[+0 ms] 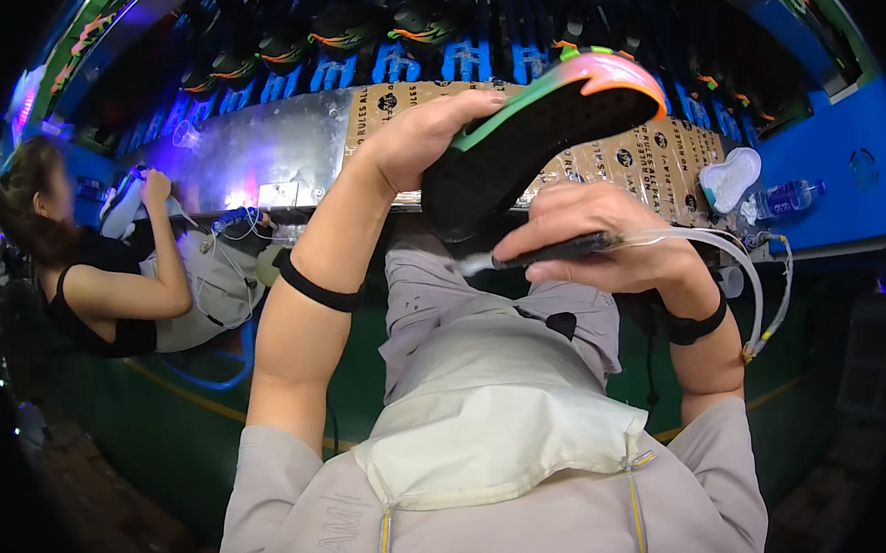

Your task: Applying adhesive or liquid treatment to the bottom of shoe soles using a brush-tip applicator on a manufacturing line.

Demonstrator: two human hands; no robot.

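We see the left hand (434, 142) raised, gripping a shoe sole (517, 150) over the tabletop's (301, 139) near edge, most fingers hidden; the bent right hand (611, 230) pinches a tube-fed brush (584, 245), its tip blurred.

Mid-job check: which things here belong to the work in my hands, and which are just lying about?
In the job:
- sole, in the left hand
- tool, in the right hand
- hose, running from the tool

Seemingly just lying about, to the right:
- bottle, on its side
- white piece, use unclear
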